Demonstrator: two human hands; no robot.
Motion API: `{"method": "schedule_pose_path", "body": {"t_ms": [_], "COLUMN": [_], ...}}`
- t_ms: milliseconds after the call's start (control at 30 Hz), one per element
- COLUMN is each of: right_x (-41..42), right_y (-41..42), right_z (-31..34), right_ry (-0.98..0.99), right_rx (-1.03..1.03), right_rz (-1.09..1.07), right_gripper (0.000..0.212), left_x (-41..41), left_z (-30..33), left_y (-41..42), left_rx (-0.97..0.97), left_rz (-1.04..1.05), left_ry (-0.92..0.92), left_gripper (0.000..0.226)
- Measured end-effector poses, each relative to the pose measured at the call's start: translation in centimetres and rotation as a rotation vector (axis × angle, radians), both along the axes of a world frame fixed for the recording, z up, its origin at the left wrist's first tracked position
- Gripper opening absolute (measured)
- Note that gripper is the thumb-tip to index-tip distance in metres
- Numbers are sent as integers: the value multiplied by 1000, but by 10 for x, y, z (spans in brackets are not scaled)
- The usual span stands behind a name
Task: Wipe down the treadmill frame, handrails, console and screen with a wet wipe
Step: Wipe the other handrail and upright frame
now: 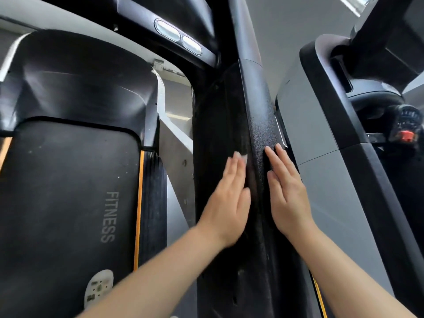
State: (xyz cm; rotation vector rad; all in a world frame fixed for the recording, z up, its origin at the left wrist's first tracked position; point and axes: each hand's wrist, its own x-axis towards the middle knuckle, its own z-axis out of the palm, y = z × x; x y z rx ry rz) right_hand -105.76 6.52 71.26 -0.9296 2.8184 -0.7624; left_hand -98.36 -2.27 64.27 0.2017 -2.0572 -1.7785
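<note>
A black textured treadmill upright runs up the middle of the head view. My left hand lies flat against its left face with straight fingers, and a pale wet wipe peeks out under the fingertips. My right hand presses flat on the right face of the same upright, fingers straight, holding nothing. The left hand is slightly blurred.
To the left lies the black treadmill belt marked FITNESS with orange side strips. A grey neighbouring machine panel stands to the right, with a red stop button beyond. Oval silver pads sit on the handrail above.
</note>
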Motion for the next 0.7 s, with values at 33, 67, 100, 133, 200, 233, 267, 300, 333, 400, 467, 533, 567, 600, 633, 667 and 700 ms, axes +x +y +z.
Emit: {"method": "schedule_pose_path", "body": {"t_ms": [33, 67, 100, 133, 200, 233, 267, 300, 333, 400, 467, 533, 567, 600, 633, 667, 700], "right_x": [-1, -1, -1, -1, -2, -2, -2, -2, -2, -2, -3, -3, -3, -3, -4, -4, -4], "right_y": [0, 0, 1, 1, 1, 1, 1, 1, 1, 1, 1, 1, 2, 1, 1, 2, 2], "right_z": [0, 0, 0, 0, 0, 0, -1, -1, -1, -1, -2, -2, -3, -3, -3, -3, -3], "right_ry": [0, -1, -2, 0, 8, 7, 4, 2, 1, -1, 7, 28, 34, 31, 21, 14, 15], "right_rx": [-2, -3, -2, -4, -13, -16, -18, -19, -20, -16, -14, -18, -21, -24, -25, -24, -23], "right_rz": [2, 1, 3, 8, 15, 14, 14, 14, 15, 13, 11, 18, 24, 26, 23, 20, 20], "right_gripper": [48, 47, 47, 46, 44, 44, 43, 43, 44, 45, 44, 43, 44, 46, 47, 47, 47], "left_x": [12, 15, 8, -4, -37, -55, -71, -85, -94, -93, -65, -19, 3, 18, 24, 22, 14], "left_z": [-2, -2, 2, 9, 20, 25, 29, 33, 36, 36, 25, 15, 12, 10, 11, 13, 17], "left_y": [8, 10, 2, -10, -34, -47, -58, -67, -74, -73, -52, -16, 1, 12, 17, 15, 9], "left_rx": [15, 39, 62, 67, 28, 15, 18, 30, 42, 47, 15, -1, -5, 7, 29, 45, 51], "left_rz": [-19, -26, -27, -19, 6, 13, 18, 26, 37, 57, 57, 12, -26, -62, -86, -95, -86], "left_ry": [2, -8, -35, -68, -108, -123, -139, -152, -158, -125, -46, 11, 26, 27, 17, 2, -11], "left_gripper": [60, 60, 60, 60, 60, 56, 52, 49, 48, 48, 54, 59, 60, 60, 60, 60, 60]}}
